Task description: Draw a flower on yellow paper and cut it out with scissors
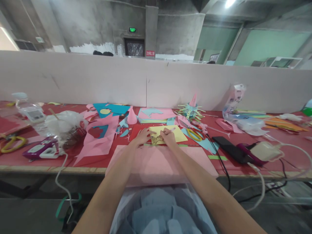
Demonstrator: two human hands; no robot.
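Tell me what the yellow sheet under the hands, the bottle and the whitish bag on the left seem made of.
Yellow sheet: matte paper or thin card, by its flat, dull surface.
Bottle: probably clear, shiny plastic, see-through with highlights.
Whitish bag: likely thin, slightly glossy plastic film, given its crumpled, translucent folds.

On the red worktop (92, 162), around the yellow sheet (180, 134), there is a pink cone (132, 117) at ten o'clock, a black phone (229, 149) at three and a purple device (40, 150) at nine.

Your left hand (142, 136) rests on the yellow paper (180, 135) while your right hand (167, 136) grips a pencil (173, 129).
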